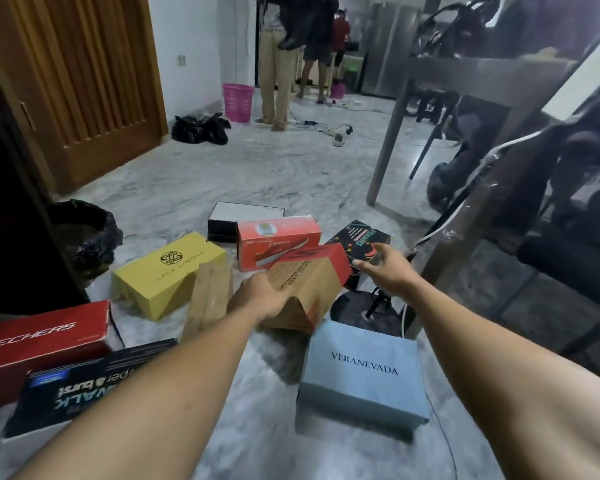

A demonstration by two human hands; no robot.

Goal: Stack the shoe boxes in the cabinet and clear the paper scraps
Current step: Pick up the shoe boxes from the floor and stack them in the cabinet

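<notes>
— Where are your hands?
— Your left hand (258, 299) grips the red-lidded brown shoe box (309, 278). Your right hand (383, 268) is loosely spread beside the black box (357, 237).
— And the box?
— Tilted above the floor (274, 393), lid rightward, long axis pointing away from you.

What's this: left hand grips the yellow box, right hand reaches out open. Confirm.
No. The left hand grips the red-lidded brown box, not the yellow box; the right hand reaches out open. The head view shows it.
</notes>
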